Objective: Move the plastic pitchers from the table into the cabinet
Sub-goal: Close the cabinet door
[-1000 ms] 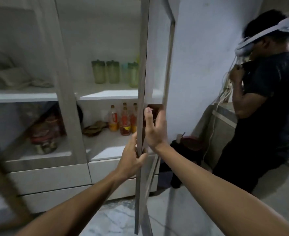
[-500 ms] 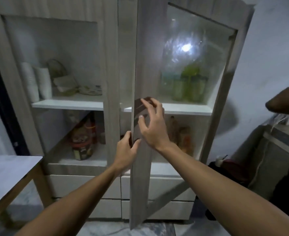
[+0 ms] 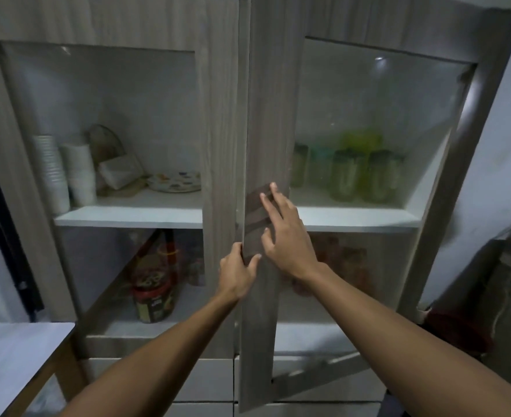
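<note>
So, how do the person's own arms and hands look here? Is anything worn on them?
Both forearms are bare up to the picture's lower edge: no sleeve shows. The left hand and the right hand carry no glove, and no ring, watch or bracelet is visible on the fingers or wrists. The nails look short and unpainted. No marking shows on either arm.

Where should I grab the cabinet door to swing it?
Probably by the free edge of the door, coming from the left: that edge stands slightly out from the frame, leaving room for fingers. The left hand grips it there. The dark handle under the right hand should also work.
</note>
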